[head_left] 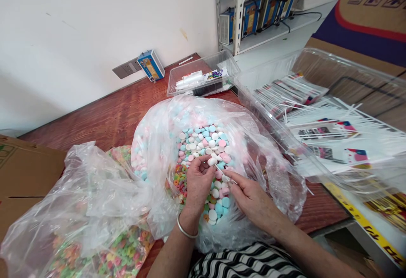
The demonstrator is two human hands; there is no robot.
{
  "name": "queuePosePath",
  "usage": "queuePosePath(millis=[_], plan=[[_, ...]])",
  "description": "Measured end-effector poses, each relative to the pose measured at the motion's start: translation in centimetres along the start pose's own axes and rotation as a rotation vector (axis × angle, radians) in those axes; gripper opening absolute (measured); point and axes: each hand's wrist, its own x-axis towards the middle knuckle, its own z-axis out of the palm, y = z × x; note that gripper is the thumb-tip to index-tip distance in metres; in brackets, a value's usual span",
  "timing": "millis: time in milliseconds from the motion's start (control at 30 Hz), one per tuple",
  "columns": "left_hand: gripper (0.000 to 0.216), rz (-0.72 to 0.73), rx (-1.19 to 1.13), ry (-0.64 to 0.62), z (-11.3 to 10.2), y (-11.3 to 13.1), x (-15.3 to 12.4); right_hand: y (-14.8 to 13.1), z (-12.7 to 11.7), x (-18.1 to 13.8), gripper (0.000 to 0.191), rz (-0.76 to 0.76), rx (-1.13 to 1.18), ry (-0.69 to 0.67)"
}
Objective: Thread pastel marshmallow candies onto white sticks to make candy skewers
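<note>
My left hand (198,183), wearing a bangle, pinches a white round marshmallow (212,161) between thumb and fingers. A thin white stick (221,171) is gripped in the fingertips of my right hand (249,195). The stick's far end meets the marshmallow; whether it has gone in, I cannot tell. Both hands are over an opened clear plastic bag (158,142). Inside lie many pink, blue and white marshmallows (203,136). Small colourful ring-shaped gummies (180,178) are beside my left hand, which hides part of the pile.
Another clear bag (95,202) with coloured gummies lies left, near a cardboard box (25,176). To the right, a large clear bin (269,130) holds white sticks and printed packets. A smaller clear bin (173,85) stands behind, and a blue device (151,65) is by the wall.
</note>
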Motion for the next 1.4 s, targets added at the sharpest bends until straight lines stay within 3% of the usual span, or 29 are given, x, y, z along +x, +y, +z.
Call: queuePosePath(millis=[600,733,867,1000,1067,1133,1200,1300,1400], plan=[[0.022,0.064,0.021,-0.034,0.3,-1.2,-0.4,0.0,0.3,0.5,0.037,-0.002,-0.065,-0.009],[0.019,0.105,0.057,-0.033,0.8,-1.2,-1.5,0.5,0.5,0.6,0.027,0.024,-0.113,-0.018],[0.023,0.252,0.279,-0.06,0.6,-0.9,-3.9,1.5,1.5,0.8,0.023,-0.02,-0.07,-0.016],[0.042,0.391,0.53,-0.081,-2.3,-0.7,-6.0,2.2,2.6,0.8,0.027,-0.034,0.004,-0.032],[0.049,0.443,0.705,-0.001,-4.8,-0.4,-6.1,2.1,2.7,0.8,0.031,-0.012,-0.05,-0.096],[0.044,0.485,0.916,0.101,-7.2,0.0,-5.5,1.7,2.7,0.8,0.033,-0.003,-0.133,-0.178],[0.037,0.506,1.087,0.098,-8.9,0.1,-4.3,1.0,2.8,1.0,0.033,-0.009,-0.21,-0.243],[0.033,0.522,1.218,0.011,-9.7,0.0,-2.5,0.0,2.9,1.3,0.033,-0.016,-0.307,-0.288],[0.024,0.52,1.207,-0.03,-9.4,-0.5,-1.5,-0.6,3.1,1.7,0.032,-0.026,-0.372,-0.305]])
